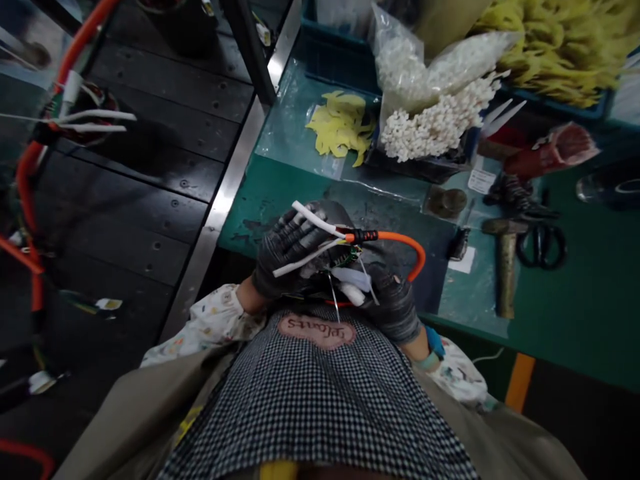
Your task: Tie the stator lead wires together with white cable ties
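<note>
Close to my apron, both hands wear dark grey gloves. Between them is a dark, rounded motor part [341,212], largely hidden by the hands and wires. My left hand [286,253] grips its left side, fingers bent over it beside two white-sleeved wires [316,219]. On the right, my right hand [397,300] is closed around the other side, near a white connector [353,293] and a thin white tie. An orange cable [417,247] loops out past black wrapping, over a small green circuit board [345,257]. The right fingertips are partly hidden.
Yellow pieces [343,127] lie on the bench beside a bag of small white parts [425,130]. A hammer [506,267], black-handled scissors [541,247] and a red roll [555,152] are to the right. Left of the metal edge [220,213], a dark slatted conveyor carries orange-cabled parts.
</note>
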{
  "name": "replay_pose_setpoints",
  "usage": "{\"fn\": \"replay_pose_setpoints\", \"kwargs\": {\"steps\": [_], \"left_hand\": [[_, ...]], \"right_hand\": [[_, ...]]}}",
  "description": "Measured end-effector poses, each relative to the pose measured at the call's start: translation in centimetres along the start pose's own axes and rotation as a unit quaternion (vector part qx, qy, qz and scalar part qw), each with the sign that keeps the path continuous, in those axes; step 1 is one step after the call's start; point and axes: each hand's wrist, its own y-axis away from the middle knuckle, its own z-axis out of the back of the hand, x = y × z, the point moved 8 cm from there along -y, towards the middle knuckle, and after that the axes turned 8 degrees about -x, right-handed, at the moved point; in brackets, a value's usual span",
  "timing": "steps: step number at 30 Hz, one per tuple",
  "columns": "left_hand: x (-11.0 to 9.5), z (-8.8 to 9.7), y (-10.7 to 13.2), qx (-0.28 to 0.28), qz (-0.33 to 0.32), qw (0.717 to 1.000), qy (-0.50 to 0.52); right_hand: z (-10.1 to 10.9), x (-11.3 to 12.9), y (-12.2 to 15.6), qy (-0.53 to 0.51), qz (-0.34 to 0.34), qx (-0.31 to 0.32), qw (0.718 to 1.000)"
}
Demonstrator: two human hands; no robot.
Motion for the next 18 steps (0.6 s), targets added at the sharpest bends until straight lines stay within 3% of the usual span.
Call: {"fn": "replay_pose_setpoints", "kwargs": {"steps": [3,7,11,18], "left_hand": [[0.1,0.1,0.5,0.014,0.002,1.000,-0.012],[-0.2,0.0,0.9,0.011,-0.017,0.998,-0.064],[-0.1,-0.3,0.6,0.008,-0.017,0.997,-0.077],[-1.2,-2.2,-4.1,0.080,-0.036,0.992,-0.091]], "right_hand": [[0.4,1.8,-0.6,0.054,0.050,-0.049,0.996],[-0.2,2.1,-1.2,0.041,0.021,-0.022,0.999],[0.7,1.9,-1.5,0.021,0.022,-0.015,0.999],[4.6,0.6,-2.6,0.139,0.015,-0.041,0.989]]}}
